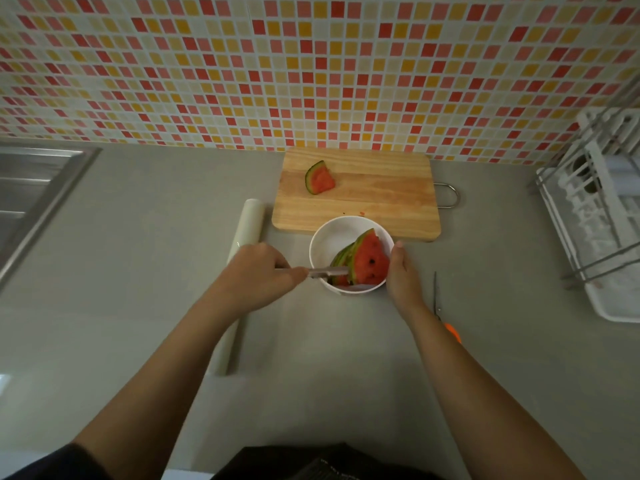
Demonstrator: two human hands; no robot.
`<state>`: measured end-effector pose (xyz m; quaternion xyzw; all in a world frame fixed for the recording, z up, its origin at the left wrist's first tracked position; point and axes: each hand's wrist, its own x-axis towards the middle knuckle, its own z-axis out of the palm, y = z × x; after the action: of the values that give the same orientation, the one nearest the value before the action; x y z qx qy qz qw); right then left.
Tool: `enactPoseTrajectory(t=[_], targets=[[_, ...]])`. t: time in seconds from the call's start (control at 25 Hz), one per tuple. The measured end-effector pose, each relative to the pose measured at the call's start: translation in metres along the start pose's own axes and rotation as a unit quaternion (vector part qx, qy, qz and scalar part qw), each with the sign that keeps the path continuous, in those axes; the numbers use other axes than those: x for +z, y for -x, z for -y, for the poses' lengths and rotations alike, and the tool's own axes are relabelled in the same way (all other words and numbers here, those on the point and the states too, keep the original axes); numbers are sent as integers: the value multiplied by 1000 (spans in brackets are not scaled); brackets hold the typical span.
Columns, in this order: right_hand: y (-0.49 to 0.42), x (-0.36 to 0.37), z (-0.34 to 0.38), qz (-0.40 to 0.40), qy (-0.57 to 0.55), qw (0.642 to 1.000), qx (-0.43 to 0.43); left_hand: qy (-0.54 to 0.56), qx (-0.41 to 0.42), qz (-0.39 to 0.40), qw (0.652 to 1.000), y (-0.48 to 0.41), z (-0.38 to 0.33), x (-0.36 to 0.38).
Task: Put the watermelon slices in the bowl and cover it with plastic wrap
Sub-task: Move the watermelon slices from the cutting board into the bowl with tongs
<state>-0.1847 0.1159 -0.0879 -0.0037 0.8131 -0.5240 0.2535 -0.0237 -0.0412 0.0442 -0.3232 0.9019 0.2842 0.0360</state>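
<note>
Several watermelon slices in bowl, between both grips.

You have one white bowl, one cutting board and one plastic wrap roll. One watermelon slice lies on the board; several are stacked in the bowl, count unclear.

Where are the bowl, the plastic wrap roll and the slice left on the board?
bowl (330, 233): head view, bare inner wall.
plastic wrap roll (250, 220): head view, far end.
slice (321, 178): head view, red flesh.

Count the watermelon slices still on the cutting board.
1: a single slice lies on the cutting board, near its far left corner. The others are stacked in the white bowl.
</note>
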Motion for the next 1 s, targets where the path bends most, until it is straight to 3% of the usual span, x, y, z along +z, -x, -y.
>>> enactPoseTrajectory(t=[0.2,0.48,0.6,0.76,0.88,1.0], targets=[[-2,-1,-3,2,3,1000,-11,39,0,-113,993,-49,5,2],[-6,0,-3,-1,24,1000,19,240,-190,-149,940,-131,13,39],[-7,1,-3,-11,17,999,33,260,-174,-139,940,-147,10,49],[-6,0,-3,-11,8,999,30,265,-158,-182,934,-144,14,50],[-4,1,-2,-11,3,1000,23,262,-77,-227,935,-116,19,38],[-3,0,-1,-15,-1,1000,19,238,5,-223,945,-73,29,31]])
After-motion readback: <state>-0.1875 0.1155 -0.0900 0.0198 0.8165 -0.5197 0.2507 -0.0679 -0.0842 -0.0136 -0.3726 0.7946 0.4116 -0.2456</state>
